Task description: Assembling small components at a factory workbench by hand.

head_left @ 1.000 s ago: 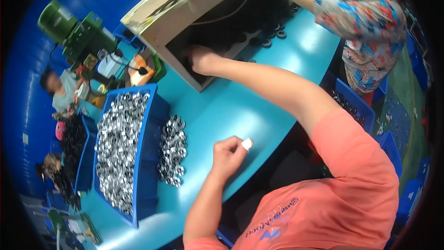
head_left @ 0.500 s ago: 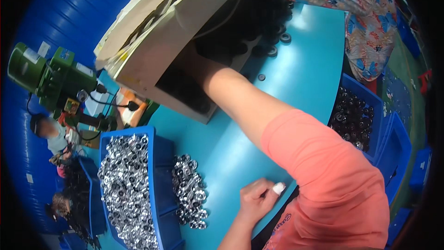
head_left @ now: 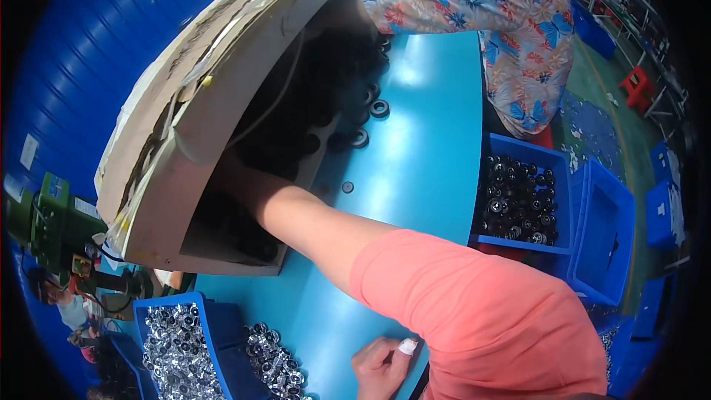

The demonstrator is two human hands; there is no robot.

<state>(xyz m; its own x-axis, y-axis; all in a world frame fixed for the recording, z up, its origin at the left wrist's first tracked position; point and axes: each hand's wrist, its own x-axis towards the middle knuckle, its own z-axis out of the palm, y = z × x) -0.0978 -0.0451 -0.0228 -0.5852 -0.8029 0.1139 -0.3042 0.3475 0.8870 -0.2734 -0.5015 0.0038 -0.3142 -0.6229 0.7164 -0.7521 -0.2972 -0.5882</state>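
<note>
My right arm, in a salmon short sleeve, reaches into the dark opening of a worn cardboard box (head_left: 174,170). My right hand (head_left: 238,178) fades into the shadow inside, its fingers hidden, so I cannot see what it touches. Black round parts (head_left: 311,144) crowd the box's opening. Low in the view, my left hand (head_left: 381,367) rests as a fist near the table's edge, a white wrap on its thumb tip. Whatever it holds, if anything, is hidden. Shiny small round metal parts (head_left: 274,363) lie heaped to its left on the turquoise table (head_left: 422,163).
A blue bin (head_left: 196,311) of shiny metal parts stands at lower left. Right of the table sit a blue bin (head_left: 563,178) of dark round parts and another blue bin (head_left: 603,233). Across the table, a person's floral sleeve (head_left: 452,4) reaches toward the box. A green machine (head_left: 55,215) stands left.
The view has swung, so the box and my arm appear further left and lower. My right arm stays inside the box, and my left hand stays curled by the table's edge.
</note>
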